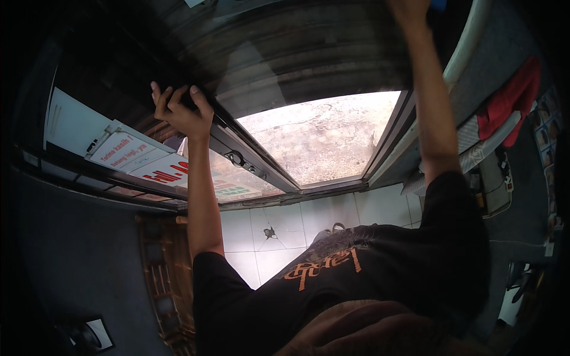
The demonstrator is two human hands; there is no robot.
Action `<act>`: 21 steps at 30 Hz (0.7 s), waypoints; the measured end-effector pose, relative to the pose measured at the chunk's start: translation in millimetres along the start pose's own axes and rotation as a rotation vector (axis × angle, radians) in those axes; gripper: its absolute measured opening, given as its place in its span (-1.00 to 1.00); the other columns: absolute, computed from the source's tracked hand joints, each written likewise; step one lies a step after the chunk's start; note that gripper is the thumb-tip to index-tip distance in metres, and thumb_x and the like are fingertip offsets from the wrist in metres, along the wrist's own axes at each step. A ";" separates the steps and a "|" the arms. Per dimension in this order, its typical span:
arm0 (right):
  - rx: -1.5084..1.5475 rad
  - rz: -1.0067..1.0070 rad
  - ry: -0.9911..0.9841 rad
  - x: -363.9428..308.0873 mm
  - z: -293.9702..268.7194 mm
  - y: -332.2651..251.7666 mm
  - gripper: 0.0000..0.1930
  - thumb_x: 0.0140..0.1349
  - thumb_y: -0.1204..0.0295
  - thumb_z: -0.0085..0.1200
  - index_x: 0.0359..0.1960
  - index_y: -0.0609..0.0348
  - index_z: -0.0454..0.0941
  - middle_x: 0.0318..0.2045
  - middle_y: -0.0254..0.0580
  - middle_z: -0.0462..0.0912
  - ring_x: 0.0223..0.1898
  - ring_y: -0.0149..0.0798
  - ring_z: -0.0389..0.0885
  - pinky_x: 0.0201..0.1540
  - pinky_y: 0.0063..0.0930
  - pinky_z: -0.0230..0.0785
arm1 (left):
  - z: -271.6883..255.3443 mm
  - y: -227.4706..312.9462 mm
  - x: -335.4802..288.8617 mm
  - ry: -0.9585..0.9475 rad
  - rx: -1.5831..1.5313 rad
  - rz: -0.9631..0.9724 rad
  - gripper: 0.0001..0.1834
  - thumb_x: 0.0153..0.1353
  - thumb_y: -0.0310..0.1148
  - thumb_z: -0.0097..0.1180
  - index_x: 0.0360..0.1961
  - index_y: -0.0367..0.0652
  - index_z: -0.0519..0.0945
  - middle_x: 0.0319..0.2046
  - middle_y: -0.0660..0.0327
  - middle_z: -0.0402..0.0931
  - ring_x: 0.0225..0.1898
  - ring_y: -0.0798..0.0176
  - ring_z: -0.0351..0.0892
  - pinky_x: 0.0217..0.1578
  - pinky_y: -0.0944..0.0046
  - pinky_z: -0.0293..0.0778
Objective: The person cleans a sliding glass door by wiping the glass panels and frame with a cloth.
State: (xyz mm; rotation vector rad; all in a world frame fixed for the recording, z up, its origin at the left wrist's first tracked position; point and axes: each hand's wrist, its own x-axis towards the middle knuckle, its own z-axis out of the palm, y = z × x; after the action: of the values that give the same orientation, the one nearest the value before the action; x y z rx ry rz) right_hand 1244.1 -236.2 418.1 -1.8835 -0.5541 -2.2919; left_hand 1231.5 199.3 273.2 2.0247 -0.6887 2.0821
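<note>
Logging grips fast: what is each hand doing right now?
Left hand: closed, fingers curled over the dark edge of the glass door frame.
Right hand: raised at the top rim, partly cut off; grip cannot be told.

Red cloth (512,98) on rail; cracked white floor tiles (279,234); wooden shelf (161,270)

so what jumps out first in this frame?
The bright glass pane at centre, showing pale ground outside, framed by dark metal. The left hand grips the dark frame edge at upper left, while the right hand reaches to the top edge, partly cut off. A red cloth hangs at far right, and a cracked white floor tile lies below the pane.
</note>
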 end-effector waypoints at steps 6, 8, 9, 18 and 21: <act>-0.058 0.351 -0.644 -308.0 -84.8 -57.2 -0.26 0.05 0.53 0.18 0.39 0.00 0.40 0.50 -0.03 0.18 0.50 0.37 0.02 0.43 0.49 -0.27 | 5.1 6.5 6.0 -0.005 -0.032 -0.009 -0.74 0.33 -0.32 0.17 -0.17 -0.34 0.50 0.01 0.03 0.13 0.39 -0.35 0.17 0.37 -0.37 0.17; 0.040 0.400 -0.780 -392.9 -129.9 -79.8 -0.33 0.11 0.53 0.16 0.35 0.06 0.42 0.46 -0.01 0.25 0.48 0.35 0.07 0.45 0.39 -0.14 | 5.8 9.9 4.8 -0.015 -0.041 -0.021 -0.74 0.33 -0.31 0.17 -0.17 -0.34 0.50 0.02 0.03 0.13 0.39 -0.35 0.17 0.37 -0.36 0.18; 0.088 0.425 -0.798 -426.3 -150.5 -92.6 -0.36 0.14 0.53 0.14 0.35 0.08 0.42 0.45 -0.02 0.27 0.48 0.32 0.09 0.47 0.30 -0.08 | 3.8 11.0 5.4 -0.019 -0.028 -0.035 -0.73 0.33 -0.31 0.17 -0.17 -0.34 0.50 0.02 0.02 0.13 0.39 -0.35 0.17 0.36 -0.36 0.19; -0.441 1.869 -1.777 -669.4 -514.5 -202.5 -0.41 0.40 -0.03 -0.08 0.09 0.30 0.59 0.05 0.27 0.63 0.13 0.26 0.58 0.17 0.03 0.43 | 3.7 11.1 9.2 -0.053 0.003 -0.027 -0.71 0.36 -0.29 0.16 -0.20 -0.36 0.49 0.03 -0.03 0.11 0.41 -0.36 0.11 0.38 -0.41 0.14; -0.454 1.751 -1.694 -660.3 -632.2 -240.9 -0.44 0.45 0.04 -0.15 0.17 0.31 0.52 0.07 0.27 0.61 0.17 0.26 0.54 0.23 0.04 0.38 | -4.1 1.8 6.3 -0.060 0.021 -0.034 -0.72 0.36 -0.30 0.16 -0.19 -0.36 0.49 0.03 -0.03 0.12 0.42 -0.36 0.08 0.39 -0.40 0.14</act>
State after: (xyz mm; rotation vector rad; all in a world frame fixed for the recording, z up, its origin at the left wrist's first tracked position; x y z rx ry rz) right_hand 726.6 -326.5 -367.9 -2.1919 1.1889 0.4387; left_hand 1226.5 198.2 279.0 2.1028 -0.6397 2.0266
